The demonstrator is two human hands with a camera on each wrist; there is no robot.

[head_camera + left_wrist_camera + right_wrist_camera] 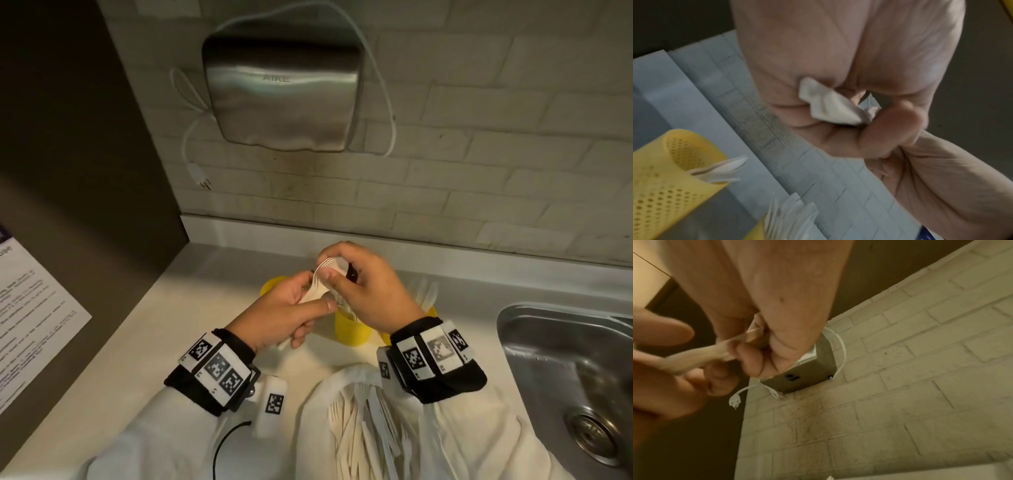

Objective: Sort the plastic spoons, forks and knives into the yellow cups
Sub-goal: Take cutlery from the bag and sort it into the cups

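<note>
Over the yellow cups I hold a small stack of white plastic spoons (323, 274) with both hands. My left hand (315, 308) grips the handles (826, 104); my right hand (330, 267) pinches the bowl end (715, 353). Below them stand three perforated yellow cups: the left cup (270, 286) mostly hidden by my left hand, the middle cup (352, 330) with forks in it, and the right cup (431, 311) holding knives (426, 291). A pile of loose forks and knives (356, 431) lies on white plastic wrap (315, 404) near me.
A steel sink (565, 359) lies at the right. On the brick wall hangs a metal hand dryer (284, 92) with a dangling cord and plug (202, 178). At the left a dark cabinet side carries a printed notice (30, 308).
</note>
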